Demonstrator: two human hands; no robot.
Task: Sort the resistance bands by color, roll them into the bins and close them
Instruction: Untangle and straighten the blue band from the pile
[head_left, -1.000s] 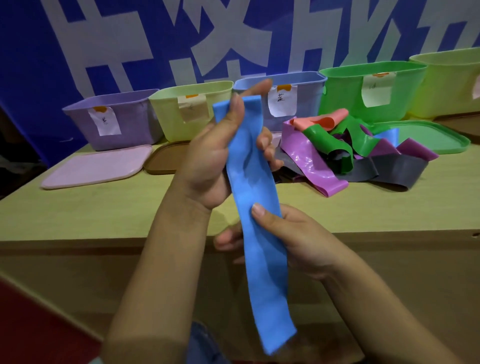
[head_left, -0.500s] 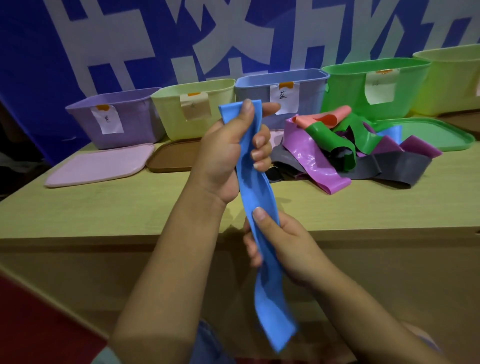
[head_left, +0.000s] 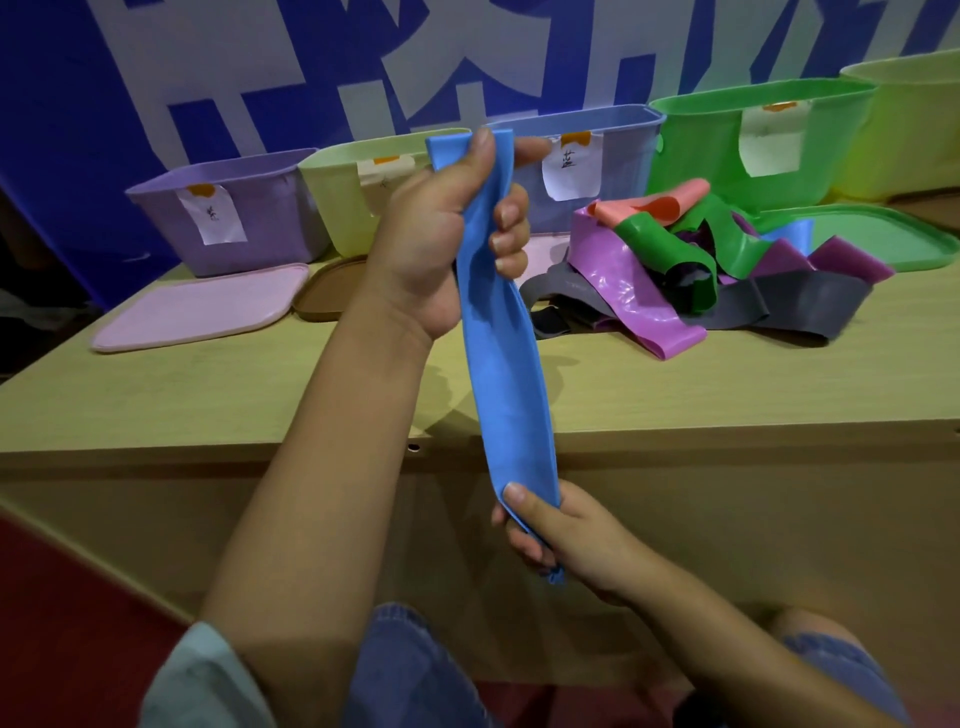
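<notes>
Head view. Your left hand (head_left: 441, 244) grips the top end of the blue band (head_left: 501, 374), thumb pressed on its front and fingers curled round it. Your right hand (head_left: 561, 535) pinches the bottom end, thumb on top; a small tail of band pokes out below the fist. The band hangs stretched between the two hands, above the near edge of the table (head_left: 208, 395).

Surface: pale wood top, with a plain front panel dropping below the edge. At the back stands a row of open bins against the wall: purple bin (head_left: 234, 218), pale yellow-green bin (head_left: 348, 192), blue bin (head_left: 613, 156), green bin (head_left: 727, 150), and a yellow bin (head_left: 914, 130) cut off at the right. The first four carry paper labels. A pink lid (head_left: 197, 306), a brown lid (head_left: 327, 291) and a green lid (head_left: 883, 234) lie flat before them. A pile of bands (head_left: 691, 270), purple, green, grey, salmon, sits right of centre.

Room: blue banner (head_left: 62, 130) with large white characters behind; red floor (head_left: 67, 623) at lower left.
</notes>
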